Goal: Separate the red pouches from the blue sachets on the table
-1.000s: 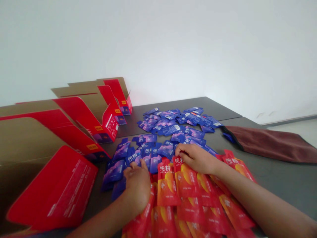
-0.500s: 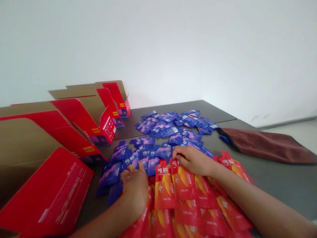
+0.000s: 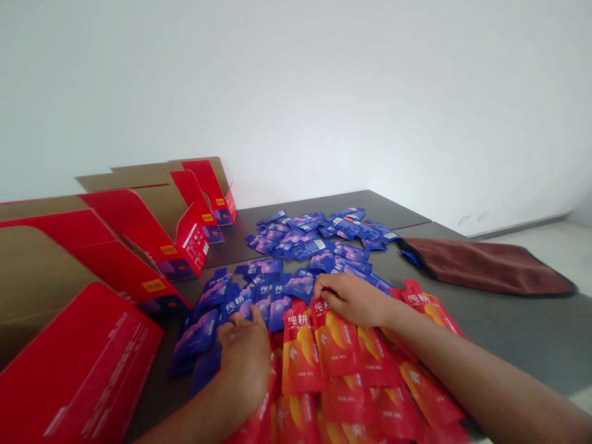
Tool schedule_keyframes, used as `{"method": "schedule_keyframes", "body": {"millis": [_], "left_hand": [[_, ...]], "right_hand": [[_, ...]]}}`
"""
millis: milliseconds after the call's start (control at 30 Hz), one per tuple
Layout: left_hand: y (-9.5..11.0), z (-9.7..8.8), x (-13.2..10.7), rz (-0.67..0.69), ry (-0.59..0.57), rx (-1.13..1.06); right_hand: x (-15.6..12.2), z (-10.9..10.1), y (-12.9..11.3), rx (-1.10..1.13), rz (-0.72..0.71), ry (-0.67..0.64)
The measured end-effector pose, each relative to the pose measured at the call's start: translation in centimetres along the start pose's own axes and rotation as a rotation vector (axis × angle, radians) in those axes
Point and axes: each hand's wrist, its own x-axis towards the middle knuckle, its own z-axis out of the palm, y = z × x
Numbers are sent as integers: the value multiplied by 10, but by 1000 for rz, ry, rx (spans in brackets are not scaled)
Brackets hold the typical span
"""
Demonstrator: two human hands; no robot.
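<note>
Red foil sachets point(image 3: 342, 382) printed with the characters 纯耕 and an orange-yellow curve lie in an overlapping heap at the near edge of the table, directly in front of the wearer and between both forearms. Left hand point(image 3: 245, 361): palm down at the heap's left side, fingers half open and loosely curved, resting on blue foil sachets point(image 3: 259, 302); whether it grips any of them cannot be determined. Right hand point(image 3: 351, 300): fingers curled and bunched, tips on the upper edge of the red heap where it meets the blue sachets; whether a sachet is pinched cannot be determined. The blue sachets, bearing the same characters, form a loose, scattered spread that touches the far side of the red heap and extends across the middle of the dark grey table point(image 3: 509, 333) toward its far end. Along the left side of the table, open red-and-kraft cardboard cartons point(image 3: 178, 240) stand in a row, with their lids folded back, just beside the blue spread; a larger red carton panel point(image 3: 87, 364) fills the near left corner. To the right, a folded brown towel point(image 3: 485, 266) lies on the table, well apart from the hands, with a blue edge showing at its left end. Behind everything rises a white wall point(image 3: 296, 92).
</note>
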Motion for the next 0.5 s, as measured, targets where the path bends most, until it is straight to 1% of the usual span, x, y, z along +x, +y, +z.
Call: {"method": "schedule_keyframes", "body": {"millis": [100,133,233,300,500], "left_hand": [[1,0,0,-9,12,-10],[1,-1,0,-17,-12,-21],[2,-2,0,-23,5,-64],[2,-2,1,-38,-15,-83],[3,1,1,-24,8,-26]], "right_hand": [[0,0,0,5,-8,-2],[0,0,0,4,-10,2],[0,0,-1,-11,-11,10],[0,0,-1,-17,-14,5],[1,1,1,4,-17,-2]]}}
